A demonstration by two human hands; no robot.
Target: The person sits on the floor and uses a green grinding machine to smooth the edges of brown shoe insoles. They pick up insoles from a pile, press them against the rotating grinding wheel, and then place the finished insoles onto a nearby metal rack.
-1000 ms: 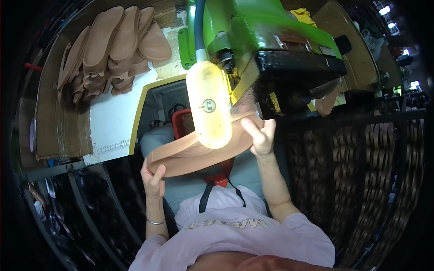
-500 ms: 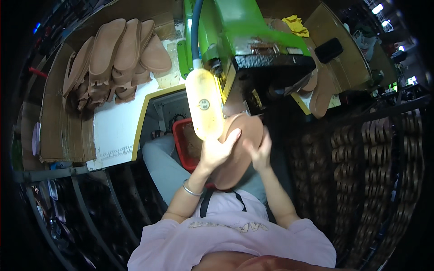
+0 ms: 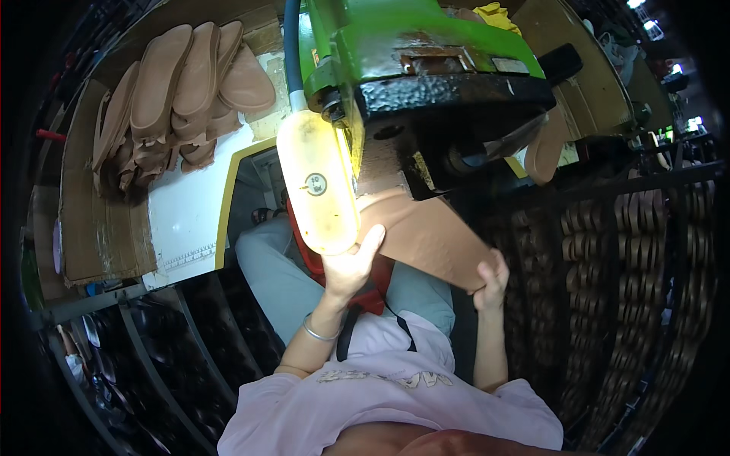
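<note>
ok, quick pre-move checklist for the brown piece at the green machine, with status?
1. Left hand on the brown flat leather-like piece: ok, fingers at its near-left edge.
2. Right hand gripping the piece's right corner: ok.
3. Piece fed under the green machine's black head: ok, far edge runs beneath it.
4. Fingers away from the working point: cannot tell, contact zone hidden by the head.
5. Yellowish oblong lamp blocking the view of the piece: not ok, it covers the piece's left part.
6. Stack of brown sole-shaped pieces out of the way: ok, upper left.
</note>
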